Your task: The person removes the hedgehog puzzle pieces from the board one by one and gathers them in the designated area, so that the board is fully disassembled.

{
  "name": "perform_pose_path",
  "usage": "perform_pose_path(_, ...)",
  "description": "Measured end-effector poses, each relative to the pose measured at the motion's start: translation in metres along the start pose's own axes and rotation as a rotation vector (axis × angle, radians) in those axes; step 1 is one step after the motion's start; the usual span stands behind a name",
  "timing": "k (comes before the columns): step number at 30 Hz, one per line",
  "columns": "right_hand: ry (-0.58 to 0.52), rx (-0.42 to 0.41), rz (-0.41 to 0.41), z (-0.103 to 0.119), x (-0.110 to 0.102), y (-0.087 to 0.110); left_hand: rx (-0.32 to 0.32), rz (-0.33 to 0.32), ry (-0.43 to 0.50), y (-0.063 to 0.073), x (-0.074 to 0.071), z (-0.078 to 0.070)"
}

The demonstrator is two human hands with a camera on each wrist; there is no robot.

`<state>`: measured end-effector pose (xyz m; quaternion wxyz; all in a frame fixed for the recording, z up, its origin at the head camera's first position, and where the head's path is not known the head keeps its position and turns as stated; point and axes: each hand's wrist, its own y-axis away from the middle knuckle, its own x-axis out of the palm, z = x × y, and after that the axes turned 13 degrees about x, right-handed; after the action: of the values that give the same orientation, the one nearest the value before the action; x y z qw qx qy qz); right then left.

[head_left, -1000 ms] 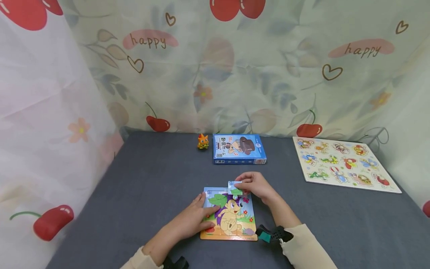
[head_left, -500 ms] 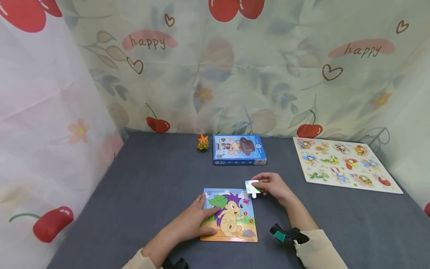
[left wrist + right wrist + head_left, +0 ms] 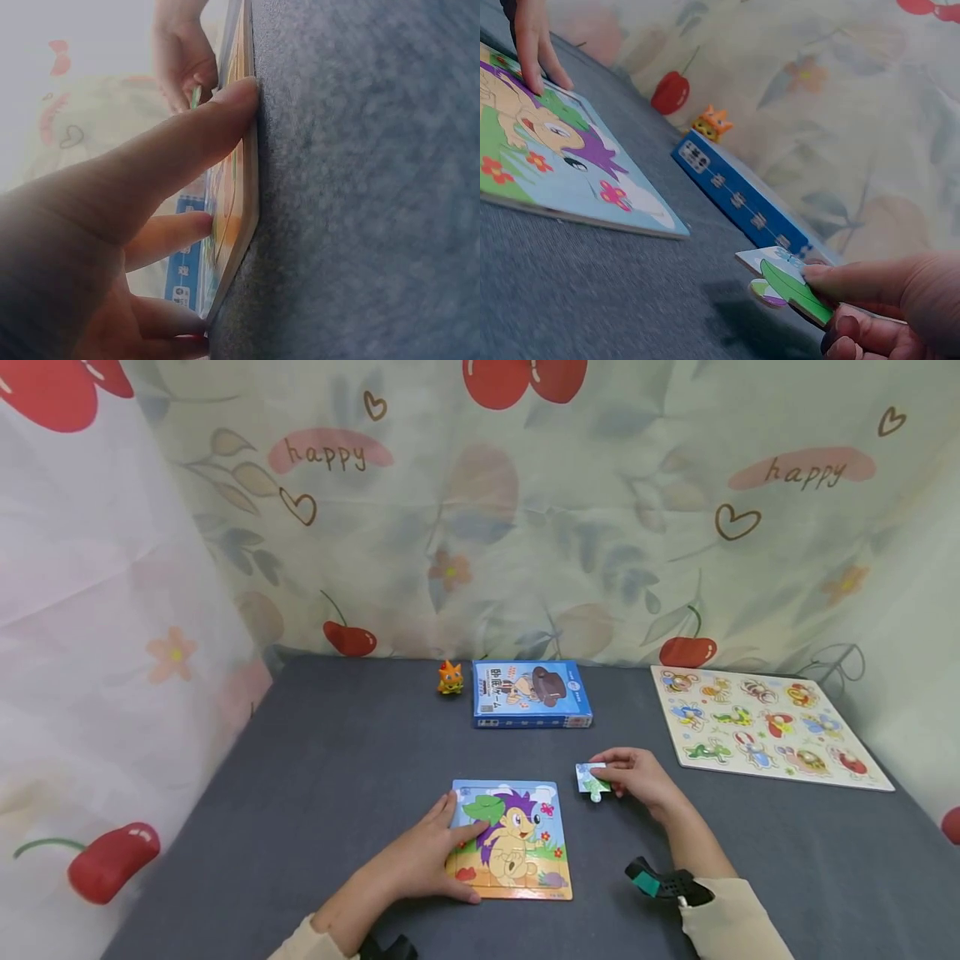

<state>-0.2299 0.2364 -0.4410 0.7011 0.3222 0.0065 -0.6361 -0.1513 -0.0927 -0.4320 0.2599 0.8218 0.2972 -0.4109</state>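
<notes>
A square jigsaw puzzle [image 3: 525, 852] with a purple-haired hedgehog picture lies flat on the grey cloth. My left hand [image 3: 424, 853] rests on its left side with fingers spread; in the left wrist view the thumb [image 3: 180, 146] lies along the board's near edge. To the right of the board, my right hand [image 3: 636, 778] pinches a jigsaw piece [image 3: 591, 779] between thumb and fingers. Seen from the right wrist, the piece [image 3: 784, 277] is pale blue with a green leaf and a rounded tab, held above the cloth, over a shadow.
Behind the puzzle stand a blue game box [image 3: 532, 695] and a small orange figurine [image 3: 450, 678]. A white board of insect pictures [image 3: 771, 728] lies at the right rear. A printed fabric curtain [image 3: 480, 568] hangs along the back of the table.
My right hand has carried the jigsaw piece from over the puzzle's top edge to the right, away from the board. The left hand stays on the puzzle's left side.
</notes>
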Motion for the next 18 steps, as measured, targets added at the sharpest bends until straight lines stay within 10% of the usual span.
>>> perform_pose_path(18,0.056,0.027,-0.007,-0.017,-0.019,0.002,-0.007,0.006,0.015,-0.001,-0.001,0.0)
